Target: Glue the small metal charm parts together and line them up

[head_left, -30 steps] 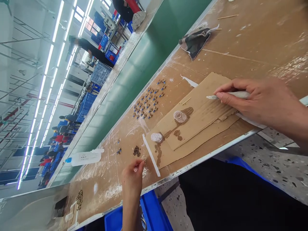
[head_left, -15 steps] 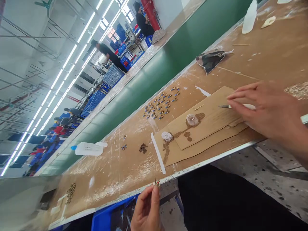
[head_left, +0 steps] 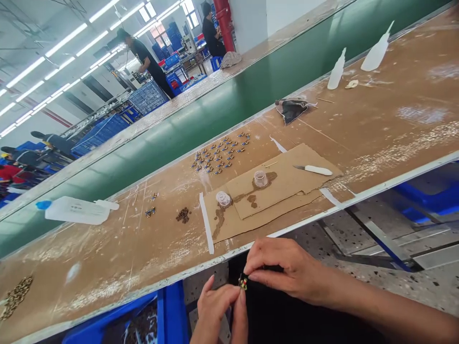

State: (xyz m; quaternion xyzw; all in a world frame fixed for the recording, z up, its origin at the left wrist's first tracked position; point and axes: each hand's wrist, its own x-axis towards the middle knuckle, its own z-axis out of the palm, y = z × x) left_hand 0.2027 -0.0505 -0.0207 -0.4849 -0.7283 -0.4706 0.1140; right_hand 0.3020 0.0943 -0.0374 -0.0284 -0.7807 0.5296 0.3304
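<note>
Just off the table's front edge, my left hand [head_left: 222, 310] pinches a small green and red piece [head_left: 243, 283] between thumb and finger. My right hand [head_left: 283, 270] meets it from the right, its thumb and forefinger pressed together at the top of that piece; whether they grip it or something tiny is hidden. Beyond both hands, a white-handled knife [head_left: 318, 170] lies on the cardboard [head_left: 287, 196]. A clear small cup [head_left: 260, 179] and a white-filled cup [head_left: 223, 199] stand on the cardboard by wet stains. Many small blue and gold pieces [head_left: 219, 155] lie behind it.
A pile of brown bits [head_left: 183, 215], a blue-capped bottle [head_left: 77, 210] and a gold pile [head_left: 17, 297] are to the left. Dark cloth [head_left: 292, 110] and two white bottles [head_left: 337, 71] [head_left: 376, 53] are at the back right. A blue bin [head_left: 172, 315] is below the edge. People work beyond the green belt.
My right hand has left the knife on the cardboard and come down to my left hand, at the small piece. The camera view has turned to the right and levelled somewhat.
</note>
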